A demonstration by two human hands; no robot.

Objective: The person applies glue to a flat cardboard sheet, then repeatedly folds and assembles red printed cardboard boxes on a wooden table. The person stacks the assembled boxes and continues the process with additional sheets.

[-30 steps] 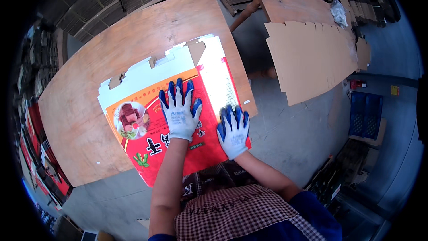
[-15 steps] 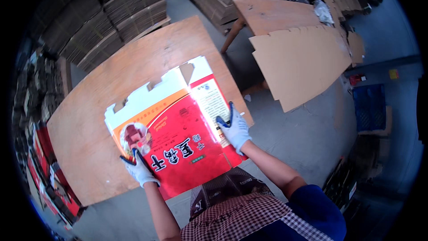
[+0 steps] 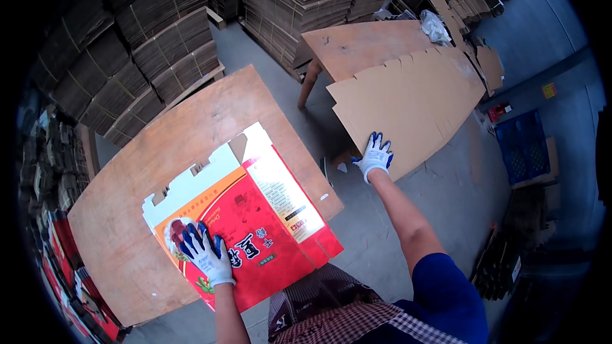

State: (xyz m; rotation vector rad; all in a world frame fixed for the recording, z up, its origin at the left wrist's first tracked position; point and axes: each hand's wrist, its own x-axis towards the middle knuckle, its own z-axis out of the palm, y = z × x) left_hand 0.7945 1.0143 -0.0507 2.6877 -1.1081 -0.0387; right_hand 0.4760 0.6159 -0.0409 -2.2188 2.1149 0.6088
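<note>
A flat printed carton blank (image 3: pixel 255 210), mostly red with white and orange panels and notched white flaps, lies on the near wooden table (image 3: pixel 127 210), its near edge overhanging toward my apron. My left hand (image 3: pixel 207 255), in a white glove with blue fingertips, rests flat on the printed side with fingers spread. Out to the right, my right hand (image 3: pixel 376 158), gloved the same way, lies with spread fingers on the near edge of a large plain brown cardboard sheet (image 3: pixel 414 102). That sheet rests on a second wooden table (image 3: pixel 363 35).
Bundled stacks of flat cardboard (image 3: pixel 159 38) stand behind the tables. More cartons (image 3: pixel 76 267) are piled at the left. A crumpled plastic bag (image 3: pixel 435 28) sits on the far table, and a blue plastic pallet (image 3: pixel 521 146) stands at the right. A gap separates the tables.
My right hand has let go of the printed blank's right side and moved right onto the brown sheet. The left hand has shifted from the blank's edge to flat on top. The view has shifted.
</note>
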